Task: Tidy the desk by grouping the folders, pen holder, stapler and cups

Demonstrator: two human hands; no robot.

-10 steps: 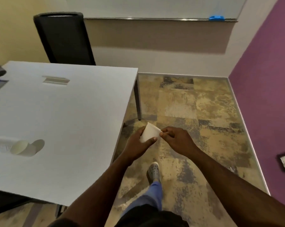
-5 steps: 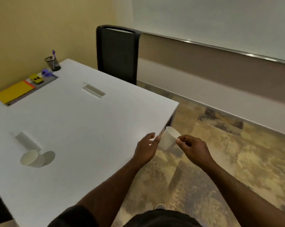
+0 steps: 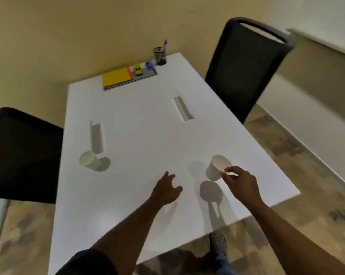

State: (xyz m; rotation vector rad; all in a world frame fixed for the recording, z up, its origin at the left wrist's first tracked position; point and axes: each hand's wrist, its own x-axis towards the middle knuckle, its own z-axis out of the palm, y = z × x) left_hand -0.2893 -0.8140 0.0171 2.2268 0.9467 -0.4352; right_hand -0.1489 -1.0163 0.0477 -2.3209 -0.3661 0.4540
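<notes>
Cup-grouping step: the right hand (image 3: 240, 185) pinches a paper cup (image 3: 217, 167) by its rim above the table (image 3: 137, 116); left hand (image 3: 165, 188) spread, empty. Next: carry it to the second cup (image 3: 89, 160), well left.

White paper cup (image 3: 217, 168) tilted above table; second cup (image 3: 89, 160) upright.

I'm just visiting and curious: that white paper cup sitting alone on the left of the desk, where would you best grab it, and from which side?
Judging by its pose, the cup stands upright with its open mouth up, so I would wrap the fingers round its side wall below the rim. The free left hand is nearest; come in from the near right, over bare desk. The right hand already holds another cup.
</notes>
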